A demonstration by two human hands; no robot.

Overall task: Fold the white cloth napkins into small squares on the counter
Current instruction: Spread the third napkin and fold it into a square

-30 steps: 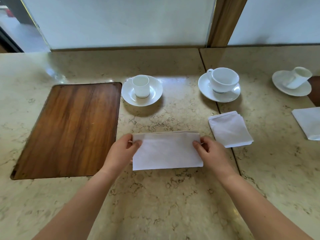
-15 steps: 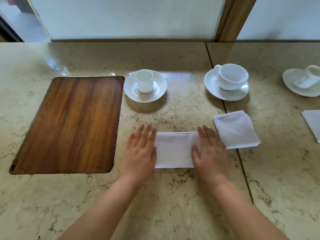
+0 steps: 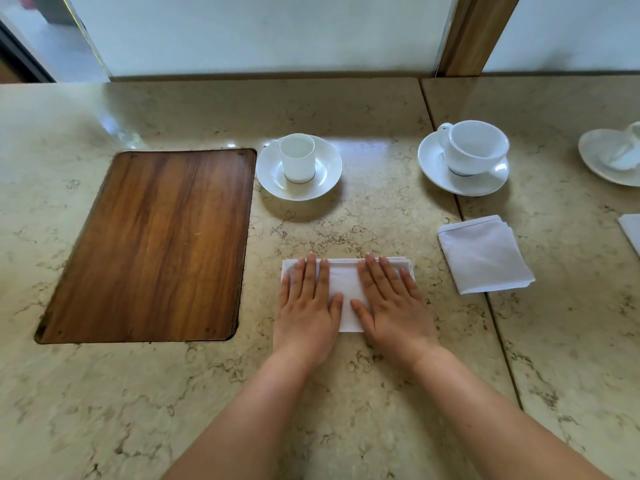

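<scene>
Napkin (image 3: 346, 289) on counter (image 3: 346, 393), left hand (image 3: 308, 317) and right hand (image 3: 391, 313) pressing flat, fingers (image 3: 313, 278) straight, together

place: café or restaurant service counter | surface: beige veined marble counter (image 3: 346, 410) | inset: rectangular dark wooden panel (image 3: 156, 244) | tableware: white porcelain cups on round white saucers (image 3: 299, 181) | linen: folded square white cloth napkin (image 3: 485, 254)

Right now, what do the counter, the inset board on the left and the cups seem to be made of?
Counter: looks like polished beige stone, veined, with window glare.
Inset board: likely wood or veneer, brown streaked grain, satin sheen.
Cups: seemingly glazed white ceramic, smooth and glossy, on matching saucers.
</scene>
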